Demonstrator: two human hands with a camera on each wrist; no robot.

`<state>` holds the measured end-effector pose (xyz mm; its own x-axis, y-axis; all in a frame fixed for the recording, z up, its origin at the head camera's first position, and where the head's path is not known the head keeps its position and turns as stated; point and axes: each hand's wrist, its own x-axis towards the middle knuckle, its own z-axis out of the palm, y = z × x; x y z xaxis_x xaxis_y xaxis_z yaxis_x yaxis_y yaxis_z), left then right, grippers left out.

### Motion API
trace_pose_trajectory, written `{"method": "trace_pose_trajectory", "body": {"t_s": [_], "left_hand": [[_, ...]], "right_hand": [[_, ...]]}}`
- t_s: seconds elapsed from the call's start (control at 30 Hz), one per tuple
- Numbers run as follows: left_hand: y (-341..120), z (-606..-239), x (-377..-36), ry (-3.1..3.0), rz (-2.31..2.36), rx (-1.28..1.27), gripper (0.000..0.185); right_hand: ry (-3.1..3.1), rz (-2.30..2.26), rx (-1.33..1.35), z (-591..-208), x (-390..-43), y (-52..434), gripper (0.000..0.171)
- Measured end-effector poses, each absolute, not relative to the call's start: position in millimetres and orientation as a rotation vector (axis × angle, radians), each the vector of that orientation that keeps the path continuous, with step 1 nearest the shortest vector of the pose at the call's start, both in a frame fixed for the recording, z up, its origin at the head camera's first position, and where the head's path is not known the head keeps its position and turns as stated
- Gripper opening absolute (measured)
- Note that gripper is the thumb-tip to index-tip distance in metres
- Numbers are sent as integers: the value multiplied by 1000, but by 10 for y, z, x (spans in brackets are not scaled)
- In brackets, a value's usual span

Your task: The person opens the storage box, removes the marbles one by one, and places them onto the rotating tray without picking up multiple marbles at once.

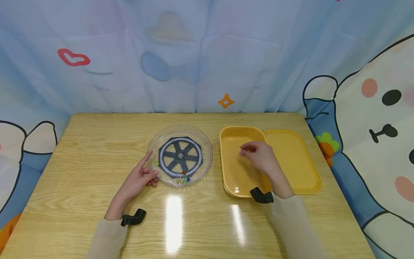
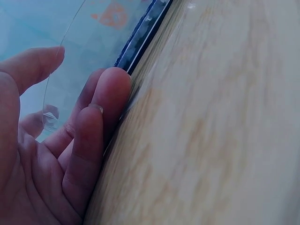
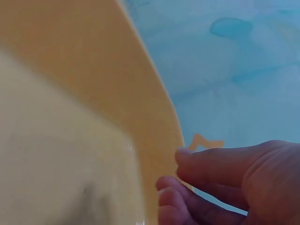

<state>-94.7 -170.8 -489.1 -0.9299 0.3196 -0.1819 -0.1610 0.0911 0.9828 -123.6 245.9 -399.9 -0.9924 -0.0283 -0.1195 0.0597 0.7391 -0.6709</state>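
Left hand (image 1: 140, 178) rests relaxed against the clear dish (image 1: 180, 155) (marbles inside); right hand (image 1: 260, 156), loosely curled and holding nothing, hovers over the yellow tray (image 1: 234, 180).

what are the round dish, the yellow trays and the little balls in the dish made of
Round dish: looks like clear, glossy plastic; the table and the left hand show through its rim. Yellow trays: opaque moulded plastic by the look, smooth, with a light glint near one corner. Small balls: shiny, coloured, perhaps glass marbles; too small to be sure.
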Motion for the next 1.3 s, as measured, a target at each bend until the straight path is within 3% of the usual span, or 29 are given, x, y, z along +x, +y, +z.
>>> {"method": "trace_pose_trajectory", "body": {"t_s": [0.4, 0.73, 0.97, 1.1, 1.3], "left_hand": [[-1720, -4884, -937, 2045, 1898, 136, 76], [-1706, -4880, -938, 2061, 1884, 143, 76], [-1701, -4873, -946, 2066, 1877, 157, 76], [-1702, -4871, -942, 2062, 1882, 159, 76], [-1702, -4868, -939, 2057, 1888, 166, 75]], "right_hand": [[2663, -827, -28, -3963, -1140, 2560, 28], [2440, -1237, -40, -4076, -1139, 2591, 24], [2581, -1109, -44, -3956, -1145, 2649, 25], [2661, -970, -57, -3944, -1181, 2640, 38], [2522, -981, 42, -4008, -1245, 2624, 71]]}}
